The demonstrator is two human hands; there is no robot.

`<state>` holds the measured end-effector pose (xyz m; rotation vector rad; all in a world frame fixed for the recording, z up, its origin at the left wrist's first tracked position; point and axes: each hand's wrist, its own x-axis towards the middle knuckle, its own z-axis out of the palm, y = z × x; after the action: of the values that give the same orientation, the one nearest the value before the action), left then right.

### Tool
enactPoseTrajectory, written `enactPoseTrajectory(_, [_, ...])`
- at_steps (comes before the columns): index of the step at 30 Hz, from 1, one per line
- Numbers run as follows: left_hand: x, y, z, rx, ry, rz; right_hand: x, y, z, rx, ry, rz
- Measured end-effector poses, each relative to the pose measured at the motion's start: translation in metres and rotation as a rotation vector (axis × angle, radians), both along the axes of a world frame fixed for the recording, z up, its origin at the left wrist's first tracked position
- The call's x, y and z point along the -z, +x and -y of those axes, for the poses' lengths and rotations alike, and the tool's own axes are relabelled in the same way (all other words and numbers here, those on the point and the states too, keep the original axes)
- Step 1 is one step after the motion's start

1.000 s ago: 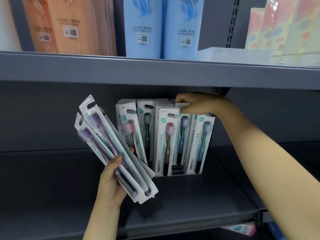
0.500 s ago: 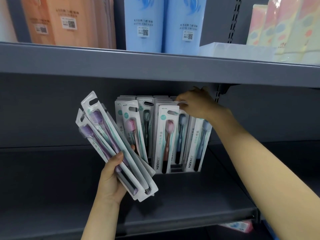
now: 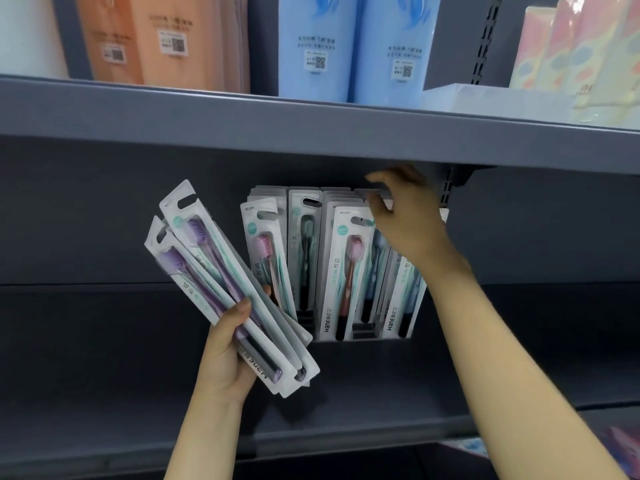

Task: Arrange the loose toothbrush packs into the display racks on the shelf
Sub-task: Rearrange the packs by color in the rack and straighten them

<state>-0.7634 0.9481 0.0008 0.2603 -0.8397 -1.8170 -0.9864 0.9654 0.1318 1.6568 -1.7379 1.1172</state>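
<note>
Toothbrush packs, flat white card-and-clear-plastic blisters each holding one brush, appear in two groups: a loose fan of packs with purple brushes (image 3: 221,289) gripped in the left hand (image 3: 225,358), and a row of upright packs (image 3: 332,265) standing in the display rack (image 3: 363,332) on the dark grey lower shelf (image 3: 346,393). The left hand has its thumb pressed across the front of the fan and its fingers curled behind it, one fingertip showing past the right edge; the fan tilts up and to the left, in front of and just left of the rack, much as it did a moment ago. The racked packs show pink, dark and blue brushes, with the leftmost pink one leaning left. The right hand (image 3: 405,220) has changed most: half a second ago its fingers were down on the tops of the right-hand packs, and now it has lifted a little, the fingers spread apart and blurred, hovering over the top edges of those packs just under the grey upper shelf (image 3: 311,129); whether any fingertip touches a pack cannot be told. On the upper shelf stand orange packages (image 3: 145,39), blue packages (image 3: 349,46) and pastel patterned packages (image 3: 581,50).
</note>
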Motion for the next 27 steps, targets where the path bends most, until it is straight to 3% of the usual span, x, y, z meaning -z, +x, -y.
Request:
enactPoseTrajectory(4, [0.001,0.008,0.001,-0.055,0.007,0.020,0.039,0.024,-0.019,-0.060,-0.204,0.323])
enactPoseTrajectory(10, [0.002,0.022,0.002,-0.105,0.062,0.030,0.107,0.049,-0.028,-0.012,-0.143,0.633])
enactPoseTrajectory(27, [-0.004,0.035,0.011,-0.074,0.003,0.038,0.154,0.078,-0.007,0.034,0.178,0.834])
